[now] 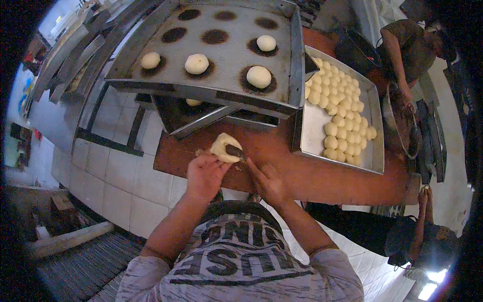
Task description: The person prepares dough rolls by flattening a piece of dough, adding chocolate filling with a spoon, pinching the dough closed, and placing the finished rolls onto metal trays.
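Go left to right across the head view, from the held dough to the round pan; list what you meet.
Dough piece, right hand, metal tray of pale dough balls, round pan.

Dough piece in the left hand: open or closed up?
Open: the dough piece is spread in the left hand, with a dark lump exposed against it.

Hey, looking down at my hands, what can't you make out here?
All in the head view:
Dark patch on the dough in your left hand: too small to tell filling from tool.
Your right hand: grip too blurred.
Lower tray: mostly hidden beneath the upper tray.
Its dough ball: partly covered likewise.
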A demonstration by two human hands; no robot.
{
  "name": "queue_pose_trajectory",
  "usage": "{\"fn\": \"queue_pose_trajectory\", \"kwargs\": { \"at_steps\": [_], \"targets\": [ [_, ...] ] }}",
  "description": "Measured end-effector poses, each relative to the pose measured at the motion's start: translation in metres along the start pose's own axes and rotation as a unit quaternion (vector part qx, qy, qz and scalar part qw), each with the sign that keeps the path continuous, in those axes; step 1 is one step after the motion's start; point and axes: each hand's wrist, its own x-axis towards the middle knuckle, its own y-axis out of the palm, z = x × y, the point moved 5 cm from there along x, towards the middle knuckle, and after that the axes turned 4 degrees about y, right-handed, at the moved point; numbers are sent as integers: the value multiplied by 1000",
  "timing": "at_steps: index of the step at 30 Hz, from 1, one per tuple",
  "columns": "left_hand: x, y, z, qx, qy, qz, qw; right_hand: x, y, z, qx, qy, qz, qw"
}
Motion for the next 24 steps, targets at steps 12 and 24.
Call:
{"fn": "queue_pose_trajectory", "kwargs": {
  "at_steps": [12,24],
  "targets": [
    [-49,57,20,278,29,132,951,30,-73,34,108,64,-39,991],
    [-23,116,28,222,-18,129,966,14,-104,60,18,-37,-157,987]
  ]
}}
